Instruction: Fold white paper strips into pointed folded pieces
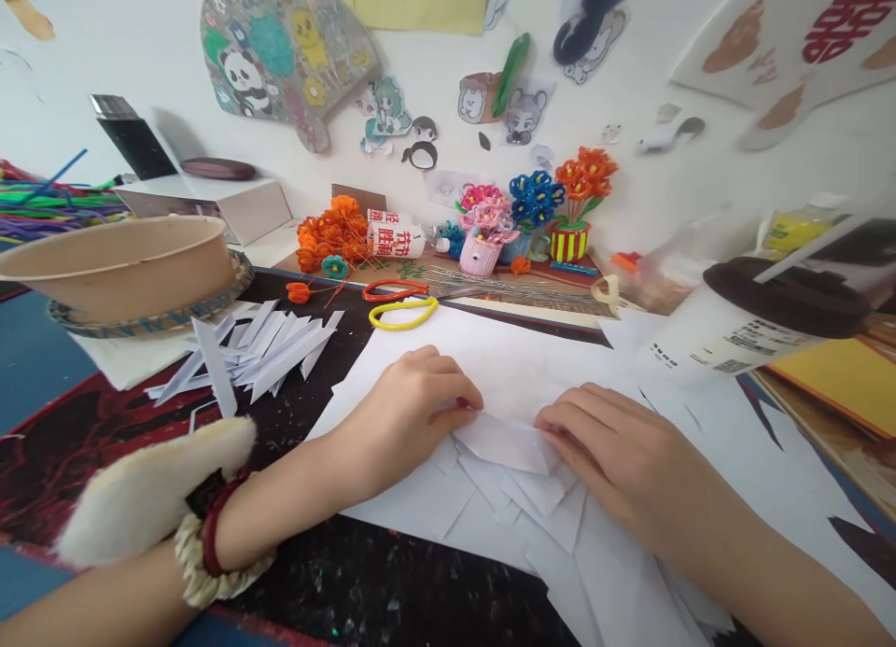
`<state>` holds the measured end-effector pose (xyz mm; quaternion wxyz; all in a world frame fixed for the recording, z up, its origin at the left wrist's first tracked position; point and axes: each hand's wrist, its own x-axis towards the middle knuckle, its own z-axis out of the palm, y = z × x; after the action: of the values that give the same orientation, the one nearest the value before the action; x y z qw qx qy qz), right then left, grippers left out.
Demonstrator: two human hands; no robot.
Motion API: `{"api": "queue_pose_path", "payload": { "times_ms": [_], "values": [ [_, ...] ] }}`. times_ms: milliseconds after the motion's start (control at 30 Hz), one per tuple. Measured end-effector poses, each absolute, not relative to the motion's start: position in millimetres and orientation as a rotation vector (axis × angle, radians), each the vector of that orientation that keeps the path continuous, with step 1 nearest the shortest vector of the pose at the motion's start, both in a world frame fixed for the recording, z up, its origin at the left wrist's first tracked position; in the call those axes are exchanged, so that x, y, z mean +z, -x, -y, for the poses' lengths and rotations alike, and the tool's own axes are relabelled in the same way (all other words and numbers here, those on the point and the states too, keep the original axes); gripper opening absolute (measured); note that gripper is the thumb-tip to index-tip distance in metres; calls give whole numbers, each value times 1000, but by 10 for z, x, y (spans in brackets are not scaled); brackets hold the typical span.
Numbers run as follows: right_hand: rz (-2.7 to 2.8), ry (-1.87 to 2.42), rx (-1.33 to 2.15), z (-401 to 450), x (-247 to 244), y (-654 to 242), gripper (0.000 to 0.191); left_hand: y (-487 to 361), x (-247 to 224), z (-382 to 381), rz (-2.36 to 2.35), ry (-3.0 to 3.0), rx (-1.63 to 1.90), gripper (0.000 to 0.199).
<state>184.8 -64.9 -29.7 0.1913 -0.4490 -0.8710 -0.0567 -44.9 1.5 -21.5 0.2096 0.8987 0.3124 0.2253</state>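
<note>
A small piece of white paper is stretched between my two hands, above a loose pile of cut paper pieces. Its left end is pinched by my left hand, thumb against curled fingers. On the opposite end, the fingers of my right hand are closed in a similar pinch. Large white sheets lie beneath both hands. To the left is a heap of folded white paper strips. Scissors with red and yellow handles rest beyond my hands, their blades partly hidden.
A beige bowl stands at the left, near a furry white object. Close on the right is a lidded drink cup with a straw. Several colourful craft flowers line the wall, with an orange bunch lying beside a bottle.
</note>
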Motion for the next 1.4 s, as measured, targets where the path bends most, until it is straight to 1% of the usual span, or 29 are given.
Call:
{"api": "queue_pose_path", "payload": {
  "times_ms": [267, 533, 600, 700, 900, 1100, 1400],
  "values": [
    [2454, 1201, -170, 648, -335, -1852, 29, 469, -206, -42, -811, -2564, 571, 10],
    [2532, 1095, -271, 649, -314, -1861, 31, 495, -271, -35, -695, -2610, 674, 21],
    [2537, 1040, -343, 644, -316, -1861, 33, 508, -285, -49, -641, -2694, 680, 21],
    [2509, 945, -471, 649, -331, -1842, 37, 523, -281, -61, -552, -2898, 635, 26],
    [2530, 890, -544, 681, -336, -1799, 37, 508, -196, -16, -411, -3109, 533, 31],
    [2562, 854, -593, 663, -311, -1782, 38, 482, -190, 22, -375, -3176, 531, 30],
    [2602, 919, -628, 698, -346, -1748, 40, 464, -254, 42, -418, -3233, 456, 24]
  ]
}}
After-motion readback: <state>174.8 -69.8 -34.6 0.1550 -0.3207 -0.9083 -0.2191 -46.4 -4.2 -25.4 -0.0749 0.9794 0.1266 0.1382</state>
